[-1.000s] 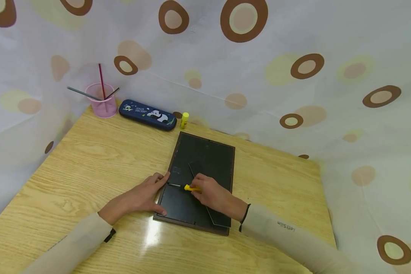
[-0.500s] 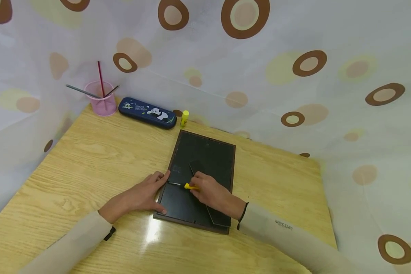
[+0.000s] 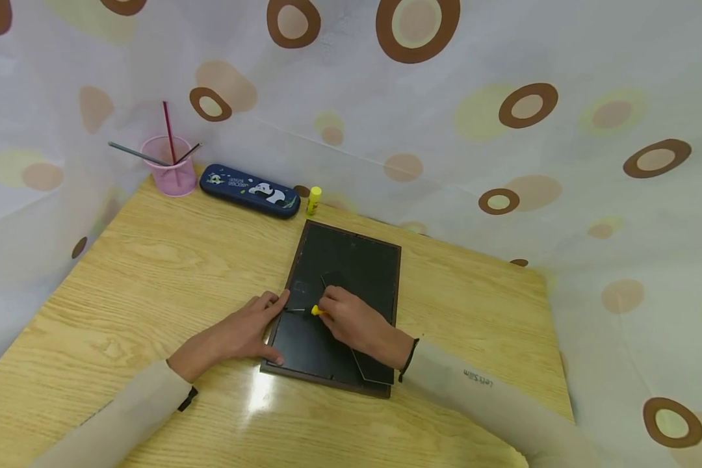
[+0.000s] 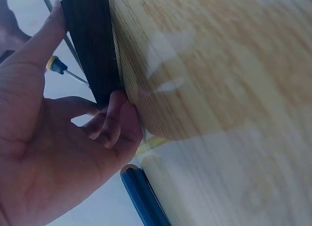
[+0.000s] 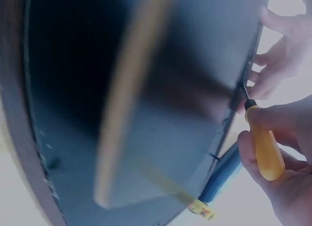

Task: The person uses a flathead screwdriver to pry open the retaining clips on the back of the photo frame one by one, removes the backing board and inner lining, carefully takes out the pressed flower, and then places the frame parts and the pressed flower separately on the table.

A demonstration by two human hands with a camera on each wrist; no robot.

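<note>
A black picture frame (image 3: 357,257) lies back side up on the table, its dark stand leg (image 3: 377,372) slanting across the backing. My left hand (image 3: 236,335) holds the frame's left edge, thumb near the close corner and index finger farther up. In the left wrist view, curled fingers (image 4: 114,121) touch the dark frame side (image 4: 92,41). My right hand (image 3: 357,325) grips a screwdriver by its yellow handle (image 5: 267,153), above the stand leg. The screwdriver's thin metal shaft (image 3: 295,310) reaches the frame's left edge, beside the left index finger. The tip is too small to make out.
Behind the frame stand a yellow glue stick (image 3: 313,201) and a dark blue panda pencil case (image 3: 249,190). A pink cup (image 3: 174,179) with 3 pencils is at the back left corner. Patterned sheeting (image 3: 433,130) rises behind the wooden table (image 3: 474,305).
My right hand has shifted slightly up and left over the frame, and less of the yellow handle shows. The screwdriver tip stays at the left edge. My left hand keeps its place.
</note>
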